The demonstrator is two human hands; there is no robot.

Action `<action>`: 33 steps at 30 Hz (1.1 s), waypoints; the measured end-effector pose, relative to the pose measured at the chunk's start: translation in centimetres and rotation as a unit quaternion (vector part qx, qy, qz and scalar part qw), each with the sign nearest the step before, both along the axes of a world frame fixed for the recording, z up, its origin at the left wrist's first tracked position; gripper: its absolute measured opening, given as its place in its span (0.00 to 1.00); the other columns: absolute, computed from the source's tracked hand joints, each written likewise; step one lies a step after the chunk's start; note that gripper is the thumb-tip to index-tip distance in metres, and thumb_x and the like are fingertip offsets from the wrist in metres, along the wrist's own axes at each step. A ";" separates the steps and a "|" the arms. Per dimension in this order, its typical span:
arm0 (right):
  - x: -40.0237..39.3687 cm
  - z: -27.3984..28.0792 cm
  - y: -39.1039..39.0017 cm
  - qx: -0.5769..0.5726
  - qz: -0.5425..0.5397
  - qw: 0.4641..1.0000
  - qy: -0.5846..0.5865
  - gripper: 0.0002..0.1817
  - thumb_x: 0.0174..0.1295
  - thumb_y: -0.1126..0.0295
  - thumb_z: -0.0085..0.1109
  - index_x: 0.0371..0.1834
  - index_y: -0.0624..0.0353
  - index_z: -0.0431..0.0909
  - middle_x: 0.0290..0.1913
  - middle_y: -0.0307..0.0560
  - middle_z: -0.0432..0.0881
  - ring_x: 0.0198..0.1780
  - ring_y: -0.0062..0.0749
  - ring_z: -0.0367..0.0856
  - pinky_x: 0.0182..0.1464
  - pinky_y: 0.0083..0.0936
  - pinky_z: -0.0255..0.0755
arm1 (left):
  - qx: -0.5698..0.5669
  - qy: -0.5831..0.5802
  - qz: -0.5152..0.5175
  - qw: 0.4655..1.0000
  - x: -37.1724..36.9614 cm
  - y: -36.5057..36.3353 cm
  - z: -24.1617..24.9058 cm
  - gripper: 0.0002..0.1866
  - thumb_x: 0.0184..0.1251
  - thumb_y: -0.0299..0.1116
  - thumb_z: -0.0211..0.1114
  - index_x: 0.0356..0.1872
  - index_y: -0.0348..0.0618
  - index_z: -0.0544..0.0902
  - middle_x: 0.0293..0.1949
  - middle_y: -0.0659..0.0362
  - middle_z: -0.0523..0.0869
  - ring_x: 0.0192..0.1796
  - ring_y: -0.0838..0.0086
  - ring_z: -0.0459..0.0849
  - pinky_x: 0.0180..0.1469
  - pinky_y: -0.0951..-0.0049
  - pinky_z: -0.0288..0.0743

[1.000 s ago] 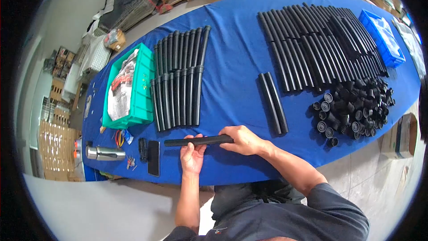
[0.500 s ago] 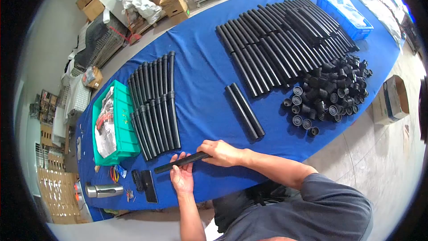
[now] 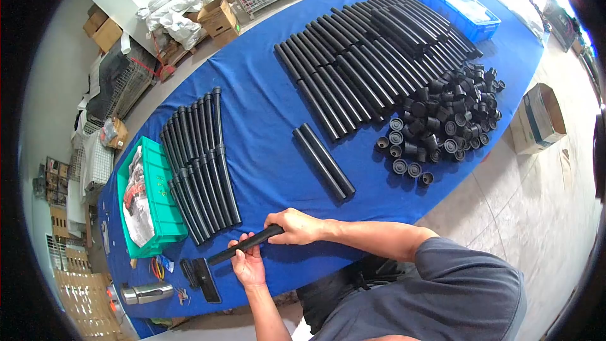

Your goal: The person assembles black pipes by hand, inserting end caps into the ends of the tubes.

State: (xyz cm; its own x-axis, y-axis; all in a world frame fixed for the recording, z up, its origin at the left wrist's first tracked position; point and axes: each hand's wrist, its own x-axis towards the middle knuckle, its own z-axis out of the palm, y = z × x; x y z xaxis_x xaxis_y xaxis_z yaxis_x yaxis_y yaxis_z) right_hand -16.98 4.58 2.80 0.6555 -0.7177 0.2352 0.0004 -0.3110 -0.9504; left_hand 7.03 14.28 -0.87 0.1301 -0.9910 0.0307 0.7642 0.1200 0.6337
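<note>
I hold a black tube [image 3: 237, 250] slantwise above the front of the blue-covered table, its low end to the left. My right hand [image 3: 294, 226] is closed around its upper right end, where a wider collar or cap seems to sit. Under the middle of the tube, my left hand [image 3: 249, 266] supports it with the palm up and the fingers curled around it. The tube's left end comes close to a dark flat phone-like object [image 3: 206, 281]. Two loose black tubes [image 3: 324, 163] lie side by side beyond my right hand.
Many black tubes [image 3: 341, 82] lie in rows at the back, beside a heap of black caps [image 3: 442, 120]. Capped tubes [image 3: 201, 170] line up next to a green crate [image 3: 165, 205]. A steel flask [image 3: 146, 293] lies front left; a blue crate [image 3: 457, 16] stands far right.
The camera view has shifted, so the table contents appear further left. Both hands still hold the tube; its wider right end now shows more beside my right hand.
</note>
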 end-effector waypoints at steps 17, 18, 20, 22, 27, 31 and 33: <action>0.6 -1.2 -0.1 -0.117 -0.015 0.993 -0.022 0.21 0.61 0.62 0.74 0.51 0.63 0.78 0.37 0.56 0.84 0.40 0.50 0.87 0.43 0.43 0.77 | 0.050 0.043 0.022 0.998 -0.1 0.0 0.0 0.17 0.74 0.28 0.67 0.61 0.40 0.78 0.62 0.40 0.84 0.69 0.48 0.80 0.68 0.44 0.81; 0.5 -0.9 -0.1 -0.115 -0.013 0.993 -0.031 0.21 0.62 0.62 0.73 0.51 0.63 0.79 0.37 0.56 0.85 0.40 0.50 0.87 0.43 0.43 0.77 | 0.040 0.044 0.018 0.998 0.0 0.1 -0.1 0.17 0.74 0.28 0.67 0.61 0.41 0.78 0.62 0.40 0.84 0.69 0.49 0.80 0.68 0.44 0.80; -0.6 1.4 -0.5 0.005 0.041 0.999 0.023 0.19 0.65 0.63 0.70 0.52 0.64 0.80 0.32 0.52 0.84 0.35 0.43 0.87 0.39 0.39 0.79 | 0.040 0.041 0.016 0.998 -0.3 0.0 0.2 0.16 0.74 0.27 0.66 0.59 0.40 0.78 0.61 0.40 0.84 0.68 0.47 0.81 0.68 0.44 0.81; -0.4 1.6 -0.3 0.092 0.046 0.994 0.025 0.20 0.66 0.62 0.70 0.53 0.66 0.80 0.29 0.51 0.84 0.33 0.39 0.87 0.37 0.37 0.79 | 0.046 0.032 0.021 0.998 -0.6 -0.1 0.6 0.14 0.74 0.26 0.66 0.58 0.40 0.78 0.60 0.40 0.85 0.68 0.47 0.80 0.68 0.44 0.81; 0.1 0.3 -0.1 -0.025 0.018 0.999 0.017 0.18 0.67 0.64 0.68 0.52 0.67 0.80 0.34 0.56 0.85 0.34 0.45 0.87 0.39 0.40 0.78 | 0.038 0.040 0.010 0.998 -0.3 0.0 0.4 0.14 0.74 0.27 0.66 0.57 0.41 0.78 0.60 0.40 0.85 0.67 0.47 0.82 0.69 0.44 0.80; 0.0 0.4 -0.1 -0.025 0.013 0.999 0.020 0.18 0.65 0.63 0.68 0.50 0.66 0.80 0.39 0.62 0.85 0.44 0.58 0.86 0.45 0.46 0.78 | 0.039 0.017 0.019 0.999 -0.6 0.0 0.5 0.15 0.74 0.29 0.67 0.58 0.42 0.78 0.61 0.41 0.85 0.67 0.48 0.82 0.68 0.44 0.80; 0.4 -0.3 -0.1 -0.065 -0.002 0.998 -0.003 0.18 0.65 0.64 0.69 0.51 0.65 0.80 0.41 0.61 0.84 0.45 0.58 0.85 0.46 0.46 0.79 | 0.045 0.008 0.017 0.999 -0.8 -0.1 0.6 0.15 0.77 0.31 0.64 0.60 0.41 0.78 0.62 0.41 0.84 0.69 0.48 0.80 0.69 0.45 0.80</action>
State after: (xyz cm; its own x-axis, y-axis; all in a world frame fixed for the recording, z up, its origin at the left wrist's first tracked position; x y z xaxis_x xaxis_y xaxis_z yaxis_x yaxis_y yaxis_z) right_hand -16.62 4.51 2.46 0.6512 -0.6834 0.3301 0.0046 -0.4314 -0.9022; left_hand 6.22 14.23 -0.30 0.1634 -0.9847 -0.0609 0.7714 0.0890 0.6301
